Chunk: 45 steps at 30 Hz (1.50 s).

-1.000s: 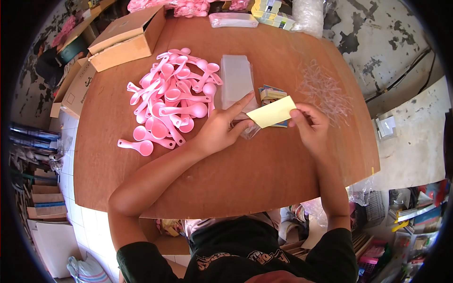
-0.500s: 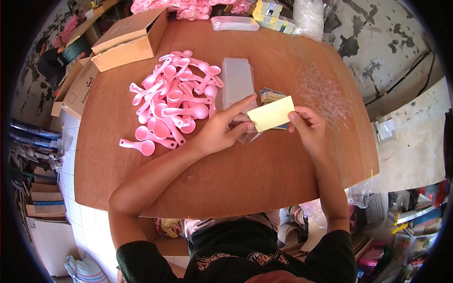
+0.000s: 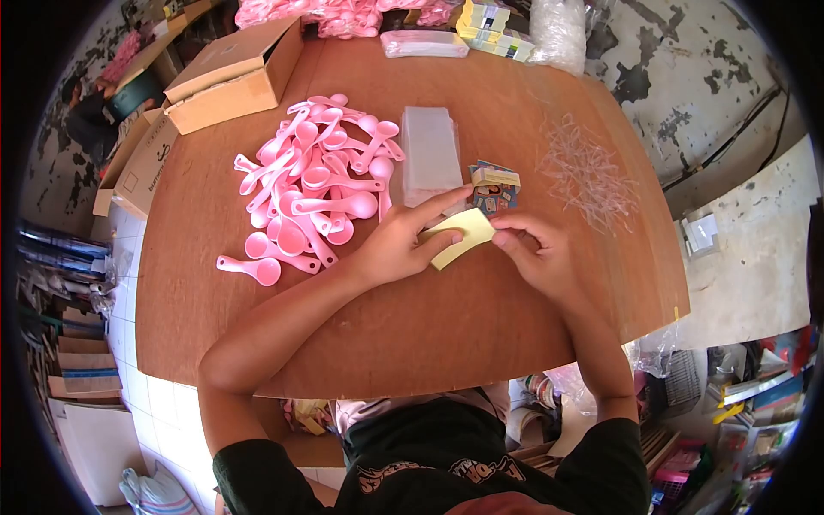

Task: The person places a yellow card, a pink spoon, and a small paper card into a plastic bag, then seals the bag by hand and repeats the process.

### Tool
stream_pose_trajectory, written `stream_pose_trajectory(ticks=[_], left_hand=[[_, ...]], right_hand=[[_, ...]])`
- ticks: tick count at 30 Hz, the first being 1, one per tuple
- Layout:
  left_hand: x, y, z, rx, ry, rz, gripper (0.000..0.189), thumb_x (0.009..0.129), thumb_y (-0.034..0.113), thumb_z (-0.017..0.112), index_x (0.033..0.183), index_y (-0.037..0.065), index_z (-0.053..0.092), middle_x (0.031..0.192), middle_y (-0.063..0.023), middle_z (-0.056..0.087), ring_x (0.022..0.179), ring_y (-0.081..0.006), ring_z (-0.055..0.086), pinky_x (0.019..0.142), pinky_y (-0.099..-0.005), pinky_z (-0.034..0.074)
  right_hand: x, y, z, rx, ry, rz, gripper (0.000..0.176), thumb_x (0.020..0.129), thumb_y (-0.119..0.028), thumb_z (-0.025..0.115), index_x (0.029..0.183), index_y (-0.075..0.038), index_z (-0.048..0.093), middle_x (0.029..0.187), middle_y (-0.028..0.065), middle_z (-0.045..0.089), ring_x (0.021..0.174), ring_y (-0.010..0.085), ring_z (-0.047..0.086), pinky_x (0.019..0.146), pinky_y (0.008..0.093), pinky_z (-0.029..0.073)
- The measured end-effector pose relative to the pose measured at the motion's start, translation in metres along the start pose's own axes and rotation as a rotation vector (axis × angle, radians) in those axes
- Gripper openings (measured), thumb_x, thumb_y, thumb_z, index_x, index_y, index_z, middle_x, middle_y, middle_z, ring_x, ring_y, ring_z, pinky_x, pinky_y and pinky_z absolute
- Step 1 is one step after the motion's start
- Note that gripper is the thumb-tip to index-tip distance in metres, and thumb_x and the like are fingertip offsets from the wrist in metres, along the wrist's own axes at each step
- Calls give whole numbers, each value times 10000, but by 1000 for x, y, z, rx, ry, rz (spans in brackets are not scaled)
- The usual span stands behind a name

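A pale yellow card (image 3: pixel 463 233) is held between both hands over the middle of the brown table (image 3: pixel 386 343). My left hand (image 3: pixel 402 245) grips its left part, thumb on top and index finger stretched along the upper side. The fingertips of my right hand (image 3: pixel 532 245) pinch its right corner. Just beyond the card lie small printed cards (image 3: pixel 495 187). A stack of clear plastic sleeves (image 3: pixel 431 150) lies past my left hand. To the left is a pile of pink measuring spoons (image 3: pixel 318 180).
Loose clear strips (image 3: pixel 588 176) lie at the right. An open cardboard box (image 3: pixel 232 77) stands at the back left. Along the far edge are a plastic packet (image 3: pixel 425 44), card bundles (image 3: pixel 493 30) and a plastic roll (image 3: pixel 558 33). Another person (image 3: pixel 90 120) is at the far left.
The yellow card has moved left and toward my body, and now lies against my left hand under its thumb. My right hand has shifted left with it. The printed cards are more exposed.
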<state>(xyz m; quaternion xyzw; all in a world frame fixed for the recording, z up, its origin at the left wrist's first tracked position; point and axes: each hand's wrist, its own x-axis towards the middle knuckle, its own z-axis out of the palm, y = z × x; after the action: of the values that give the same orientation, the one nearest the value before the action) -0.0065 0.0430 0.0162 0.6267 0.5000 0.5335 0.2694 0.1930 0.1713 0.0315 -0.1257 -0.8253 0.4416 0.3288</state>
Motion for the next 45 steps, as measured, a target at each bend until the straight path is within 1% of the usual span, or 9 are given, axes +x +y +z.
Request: stream_pose_trajectory(ticks=[1,7,14,16,28,35,37,43,45], left_hand=[[0,0,0,44,15,22,551,896,54,643,1412,88,450,1122,-156,675,831,-184,694,738,-302,551],[1,-6,2,118,54,269,513,870,81,677,1356,65,512,1064,-176,688,812,-252,702,708,-348,553],[-1,0,3,193,47,200,427,841,67,714,1247,12,594,1033,-161,699,878,-232,702,739,-321,553],[0,-3,4,194,91,257,372,853,99,697,1215,48,625,949,-165,701,766,-283,695,680,-353,545],[-2,-5,6,320,142,396,258,841,142,717,1080,49,689,816,-116,693,665,-254,652,635,-365,514],[-3,-9,4,392,87,454,259,814,103,745,1045,4,679,948,-106,717,740,-243,672,668,-336,540],[-2,-11,6,363,141,527,251,834,144,720,1065,53,683,820,-85,695,645,-241,637,661,-359,515],[-4,-5,3,469,92,618,269,788,75,746,1044,59,664,974,-48,722,741,-200,667,751,-392,528],[-4,-7,5,512,133,671,285,782,85,732,1061,90,672,887,-22,699,727,-178,654,742,-370,521]], right_hand=[[1,-2,3,-48,-41,-114,159,890,-58,670,1046,-30,679,1006,71,682,823,98,616,636,211,477],[2,-5,8,-124,-68,-240,199,850,-5,694,1048,-20,685,1008,85,681,842,123,637,640,244,495],[-9,1,11,-57,220,-200,124,841,4,704,964,1,686,870,88,701,717,120,646,616,234,505],[-7,0,10,-83,204,-257,126,842,6,703,967,-4,687,873,89,701,720,113,643,603,228,498],[-4,-14,9,-127,24,-317,145,859,36,659,995,-8,684,939,119,674,743,132,643,573,225,500],[-4,-13,8,-139,28,-328,150,853,37,661,996,-4,682,933,126,671,757,166,655,595,249,515],[-3,-15,8,-154,25,-353,155,846,42,664,992,-5,682,929,126,671,764,175,658,609,256,519],[-5,-12,7,-194,-5,-441,209,809,74,676,993,-26,688,951,117,659,796,195,664,643,271,527],[-7,-13,8,-202,-10,-472,229,798,83,679,995,-34,691,973,114,654,801,192,664,642,268,528]])
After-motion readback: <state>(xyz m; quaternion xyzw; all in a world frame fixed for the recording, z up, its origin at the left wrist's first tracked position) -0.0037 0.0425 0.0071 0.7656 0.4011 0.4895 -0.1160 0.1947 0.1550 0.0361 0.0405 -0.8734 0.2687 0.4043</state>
